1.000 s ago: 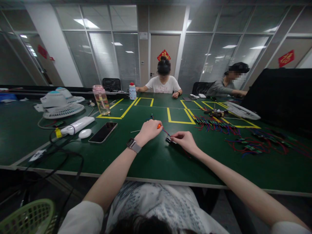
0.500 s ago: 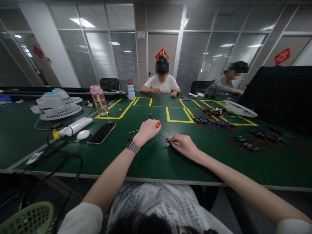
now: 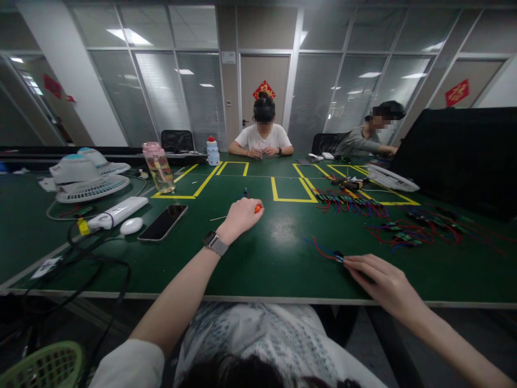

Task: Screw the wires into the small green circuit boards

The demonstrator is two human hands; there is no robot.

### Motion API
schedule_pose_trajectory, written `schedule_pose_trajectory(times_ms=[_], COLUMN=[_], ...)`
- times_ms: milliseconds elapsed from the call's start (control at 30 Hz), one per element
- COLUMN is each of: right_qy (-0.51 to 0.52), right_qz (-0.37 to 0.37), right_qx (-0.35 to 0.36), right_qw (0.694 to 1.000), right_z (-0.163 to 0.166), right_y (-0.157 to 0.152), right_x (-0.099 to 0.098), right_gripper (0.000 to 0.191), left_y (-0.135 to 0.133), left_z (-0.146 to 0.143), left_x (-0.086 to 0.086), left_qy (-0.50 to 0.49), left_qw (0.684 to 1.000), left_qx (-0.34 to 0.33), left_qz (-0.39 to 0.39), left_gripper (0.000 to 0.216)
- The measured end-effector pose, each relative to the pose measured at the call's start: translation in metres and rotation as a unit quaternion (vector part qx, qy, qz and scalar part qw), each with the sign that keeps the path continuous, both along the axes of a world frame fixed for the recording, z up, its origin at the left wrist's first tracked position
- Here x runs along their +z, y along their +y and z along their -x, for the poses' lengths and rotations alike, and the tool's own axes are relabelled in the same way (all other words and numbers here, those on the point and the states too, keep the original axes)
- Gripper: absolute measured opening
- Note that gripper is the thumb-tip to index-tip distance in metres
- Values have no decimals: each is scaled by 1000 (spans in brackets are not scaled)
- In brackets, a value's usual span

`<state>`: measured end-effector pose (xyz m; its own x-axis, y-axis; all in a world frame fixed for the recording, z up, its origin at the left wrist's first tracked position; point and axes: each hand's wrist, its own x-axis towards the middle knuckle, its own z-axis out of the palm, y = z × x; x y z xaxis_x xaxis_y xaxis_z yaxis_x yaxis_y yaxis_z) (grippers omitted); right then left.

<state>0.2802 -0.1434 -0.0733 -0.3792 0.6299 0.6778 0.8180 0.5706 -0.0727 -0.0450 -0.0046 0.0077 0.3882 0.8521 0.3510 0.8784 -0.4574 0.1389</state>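
My left hand [image 3: 242,216], a watch on its wrist, is closed round a screwdriver. The orange handle end [image 3: 257,209] shows at the thumb side, and the thin shaft [image 3: 218,218] pokes out to the left. Just beyond the knuckles is a small circuit board [image 3: 246,191], partly hidden. My right hand [image 3: 379,277], near the front edge on the right, pinches a small circuit board [image 3: 338,258] between thumb and fingers. Its red and blue wires [image 3: 317,247] trail up and to the left, away from the left hand.
Several wired boards lie in a row [image 3: 351,203] and a loose pile [image 3: 407,234] at right. A phone [image 3: 163,222], white mouse-like case [image 3: 131,226], power strip [image 3: 119,212], drink bottle [image 3: 159,167] and fans [image 3: 86,180] occupy the left. Two people sit across the green table [image 3: 266,275].
My right hand has moved right and toward the front edge with the wired board, drawing its wires away from the left hand. The left hand stays nearly in place on the screwdriver.
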Motion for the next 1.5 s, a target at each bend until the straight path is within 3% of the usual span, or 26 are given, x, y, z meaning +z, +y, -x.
schedule_pose_trajectory(times_ms=[200,467,800,1267,1500], right_qy=[7,60,125,111,121], right_qz=[-14,34,118,133,187], right_qx=[-41,-116,-292,-294,-309], right_qw=[999,991,941,940,925], right_z=[-60,-103,-111,-104,-102], right_y=[-33,-15,-13,-6,-3], right_x=[-4,-3,3,3,12], right_gripper=[16,18,37,31,27], left_y=[0,1,1,-1,1], left_z=[0,0,-1,1,0], left_x=[1,1,0,1,-2], left_qy=[-10,-12,-1,-13,-3], left_qw=[1000,1000,1000,1000,1000], left_qx=[1,2,11,-4,-1], left_qz=[18,23,19,14,8], left_gripper=[28,28,29,28,28])
